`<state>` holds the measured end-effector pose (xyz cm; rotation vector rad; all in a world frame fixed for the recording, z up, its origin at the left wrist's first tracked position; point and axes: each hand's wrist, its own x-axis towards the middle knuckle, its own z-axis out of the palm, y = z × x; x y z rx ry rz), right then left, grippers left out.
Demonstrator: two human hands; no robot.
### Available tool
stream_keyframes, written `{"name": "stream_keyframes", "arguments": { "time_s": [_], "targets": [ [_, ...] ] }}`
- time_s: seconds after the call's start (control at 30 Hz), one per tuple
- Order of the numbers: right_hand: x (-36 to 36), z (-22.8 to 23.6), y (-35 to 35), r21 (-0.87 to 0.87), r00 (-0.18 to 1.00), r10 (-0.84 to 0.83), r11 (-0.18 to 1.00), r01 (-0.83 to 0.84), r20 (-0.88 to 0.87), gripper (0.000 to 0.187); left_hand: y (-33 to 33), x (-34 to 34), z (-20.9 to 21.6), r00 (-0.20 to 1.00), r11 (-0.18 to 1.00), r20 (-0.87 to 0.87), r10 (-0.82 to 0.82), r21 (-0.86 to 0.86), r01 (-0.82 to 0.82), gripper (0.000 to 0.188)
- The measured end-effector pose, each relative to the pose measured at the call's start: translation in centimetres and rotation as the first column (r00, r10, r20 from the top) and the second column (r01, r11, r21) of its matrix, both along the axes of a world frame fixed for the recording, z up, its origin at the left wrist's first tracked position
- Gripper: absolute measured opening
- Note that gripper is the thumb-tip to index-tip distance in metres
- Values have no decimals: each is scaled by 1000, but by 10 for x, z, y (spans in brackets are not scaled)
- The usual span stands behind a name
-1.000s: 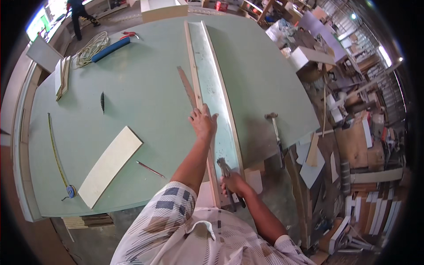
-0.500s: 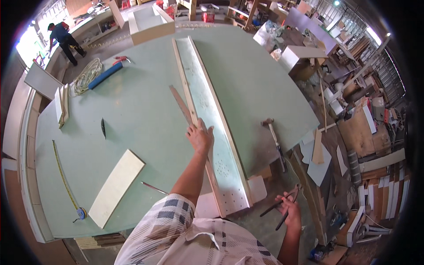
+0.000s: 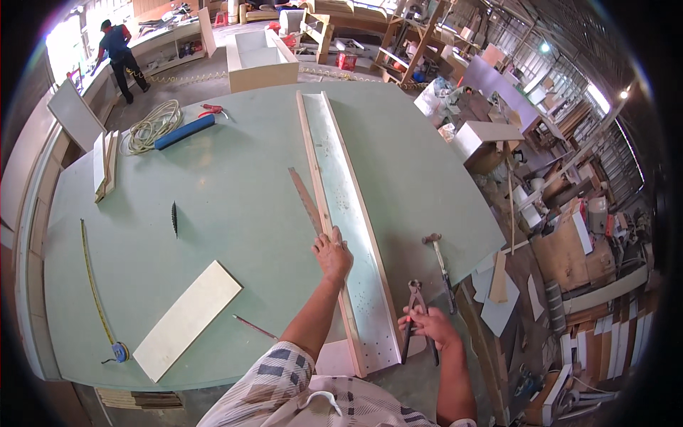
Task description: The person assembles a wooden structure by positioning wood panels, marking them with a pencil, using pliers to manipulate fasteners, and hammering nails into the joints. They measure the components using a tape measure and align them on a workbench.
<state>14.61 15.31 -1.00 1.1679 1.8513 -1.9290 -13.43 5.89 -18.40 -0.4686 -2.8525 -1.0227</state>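
Observation:
A long, narrow panel point(image 3: 366, 263) with a pale shiny face and raised wooden side strips lies lengthwise before me, its near end at the table's edge. My left hand point(image 3: 332, 256) is closed over its left wooden strip point(image 3: 318, 186). A thin brownish flat strip point(image 3: 304, 199) sticks out at an angle from beside that hand. In my right hand point(image 3: 434, 326) I hold a pair of pincers point(image 3: 415, 292) by their dark handles, jaws upward, close to the panel's near right edge. Right of the panel lies a hammer point(image 3: 440, 263).
On the green table point(image 3: 242, 178) lie a pale board point(image 3: 186, 320), a tape measure point(image 3: 119, 351) with its blade out, a pencil-like stick point(image 3: 254, 327), a blue roll point(image 3: 185, 132) and coiled cord point(image 3: 158, 124). Another person point(image 3: 117, 57) stands at the far-left bench.
My right hand has brought the pincers up and left, toward the panel's near end. My left hand stays on the wooden strip. The view has shifted, showing more of the far workshop.

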Motion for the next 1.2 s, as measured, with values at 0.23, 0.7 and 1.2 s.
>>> {"name": "stream_keyframes", "arguments": {
  "time_s": [0.23,0.7,1.2],
  "targets": [
    [-72,22,3,34,998,-26,999,28,-65,34,-4,-4,8,993,998,111,-29,59,22,52],
    [-322,-40,144,247,749,610,708,-662,259,31,-1,-9,24,999,999,28,33,-9,-33,49],
    [-567,-51,128,404,382,157,-530,-745,911,29,22,-41,16,981,1000,191,19,17,-23,64]
  ]
}}
